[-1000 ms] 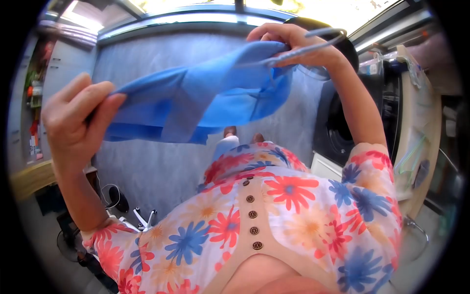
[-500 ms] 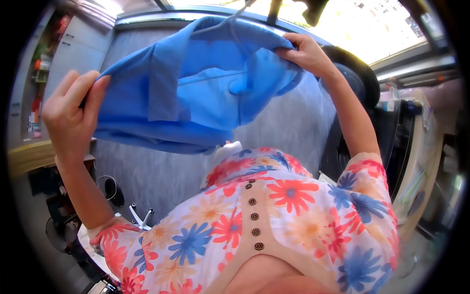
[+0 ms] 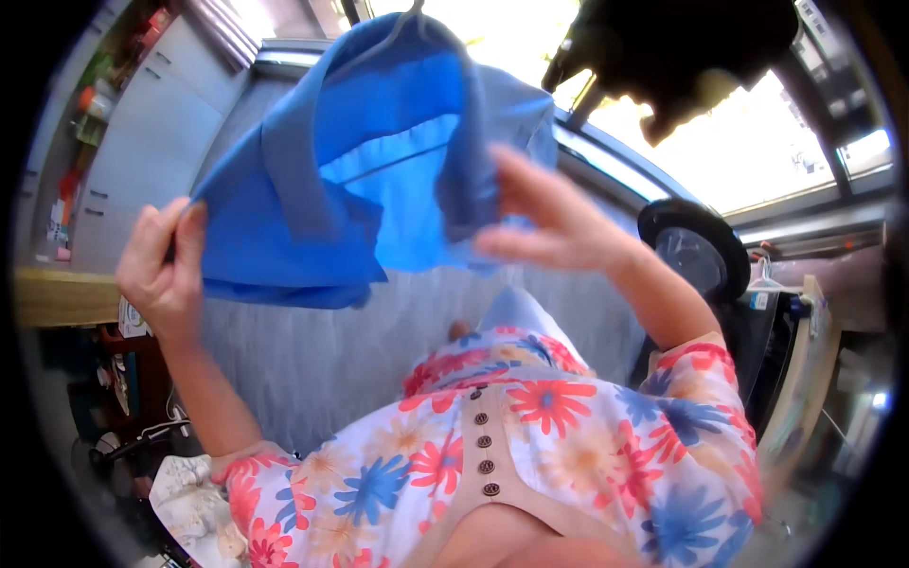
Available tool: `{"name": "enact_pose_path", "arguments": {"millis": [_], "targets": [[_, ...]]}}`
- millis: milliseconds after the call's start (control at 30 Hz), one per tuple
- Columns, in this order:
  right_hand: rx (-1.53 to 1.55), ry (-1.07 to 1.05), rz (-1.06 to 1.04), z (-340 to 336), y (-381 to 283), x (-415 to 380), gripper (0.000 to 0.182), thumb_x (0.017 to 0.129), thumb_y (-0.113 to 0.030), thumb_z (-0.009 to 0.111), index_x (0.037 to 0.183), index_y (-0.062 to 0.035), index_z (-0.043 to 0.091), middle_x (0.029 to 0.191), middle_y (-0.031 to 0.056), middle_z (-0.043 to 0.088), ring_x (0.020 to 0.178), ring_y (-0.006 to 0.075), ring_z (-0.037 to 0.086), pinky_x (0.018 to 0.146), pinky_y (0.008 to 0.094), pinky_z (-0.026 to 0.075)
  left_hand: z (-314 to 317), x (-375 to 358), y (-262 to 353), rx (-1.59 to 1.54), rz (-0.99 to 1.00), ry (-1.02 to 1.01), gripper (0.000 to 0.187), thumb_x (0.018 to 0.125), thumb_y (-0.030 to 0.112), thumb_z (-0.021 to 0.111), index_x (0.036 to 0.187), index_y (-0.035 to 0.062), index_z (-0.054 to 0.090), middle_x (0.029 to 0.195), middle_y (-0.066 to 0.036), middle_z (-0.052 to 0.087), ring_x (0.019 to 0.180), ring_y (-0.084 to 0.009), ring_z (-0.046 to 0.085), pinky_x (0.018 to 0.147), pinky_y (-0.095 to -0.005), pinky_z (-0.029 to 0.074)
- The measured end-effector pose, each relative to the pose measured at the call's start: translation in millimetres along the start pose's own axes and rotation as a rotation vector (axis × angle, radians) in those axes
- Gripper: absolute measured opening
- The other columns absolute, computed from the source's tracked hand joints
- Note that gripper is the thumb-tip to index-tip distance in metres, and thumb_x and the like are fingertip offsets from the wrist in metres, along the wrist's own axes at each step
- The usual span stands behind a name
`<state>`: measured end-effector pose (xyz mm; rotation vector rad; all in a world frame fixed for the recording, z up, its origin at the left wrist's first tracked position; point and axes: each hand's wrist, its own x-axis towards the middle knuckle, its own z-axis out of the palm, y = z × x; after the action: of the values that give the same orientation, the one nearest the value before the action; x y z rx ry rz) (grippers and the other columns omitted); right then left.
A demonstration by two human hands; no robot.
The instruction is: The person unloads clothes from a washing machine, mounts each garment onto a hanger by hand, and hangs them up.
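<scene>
A blue collared garment [image 3: 294, 180] hangs from a light-coloured hanger [image 3: 402, 28], whose hook shows at the top. My left hand [image 3: 166, 260] pinches the garment's left shoulder or sleeve edge and holds it out to the side. Beside the front edge of the garment, my right hand [image 3: 554, 213] has its thumb and fingers apart, slightly blurred, with nothing gripped. Inside the open collar the lower bar of the hanger crosses the lighter blue back panel.
A black machine with its round door [image 3: 696, 251] open stands on the right, with white hangers [image 3: 769, 279] beside it. Pale cabinets [image 3: 161, 123] line the left. Windows run along the top, partly covered by a dark shape. A patterned chair seat [image 3: 194, 502] is lower left.
My right hand has let go of the garment's right shoulder and moved down and inward. The garment has turned, and its collar now faces me more. My left hand has shifted slightly right and down.
</scene>
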<state>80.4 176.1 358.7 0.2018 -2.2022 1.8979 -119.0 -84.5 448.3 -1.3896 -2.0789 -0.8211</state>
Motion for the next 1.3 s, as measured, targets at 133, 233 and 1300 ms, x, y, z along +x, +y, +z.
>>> {"name": "enact_pose_path", "arguments": {"millis": [133,233,1300], "targets": [[-0.682,-0.176,-0.173,2,-20,23,0.050,0.073,-0.015,0.067,0.118,-0.0042,0.045,0.105,0.0194,0.056,0.094,0.0272,0.056,0.076,0.0306,0.047,8,-27,-15,-0.048,-0.107,0.102,0.012,0.080,0.011,0.063,0.079,-0.0008,0.059,0.061,0.001,0.041,0.055,-0.0067,0.036,0.049,-0.0203,0.027],[-0.587,0.059,-0.292,-43,-25,64,0.018,0.075,-0.001,0.064,0.092,-0.0044,0.064,0.085,0.0090,0.064,0.077,0.0171,0.061,0.067,0.0259,0.049,9,-25,-33,-0.060,-0.161,0.186,0.013,0.078,0.011,0.065,0.077,-0.0007,0.058,0.059,0.000,0.041,0.054,-0.0075,0.036,0.049,-0.0210,0.027],[-0.638,0.187,-0.080,-122,74,631,0.023,0.085,-0.023,0.057,0.088,-0.0014,0.063,0.062,0.0026,0.056,0.057,0.0070,0.051,0.054,0.0213,0.042,57,272,-556,-0.266,-0.176,0.155,0.014,0.073,0.011,0.069,0.072,-0.0012,0.062,0.054,-0.003,0.046,0.049,-0.0101,0.042,0.045,-0.0243,0.031]]}}
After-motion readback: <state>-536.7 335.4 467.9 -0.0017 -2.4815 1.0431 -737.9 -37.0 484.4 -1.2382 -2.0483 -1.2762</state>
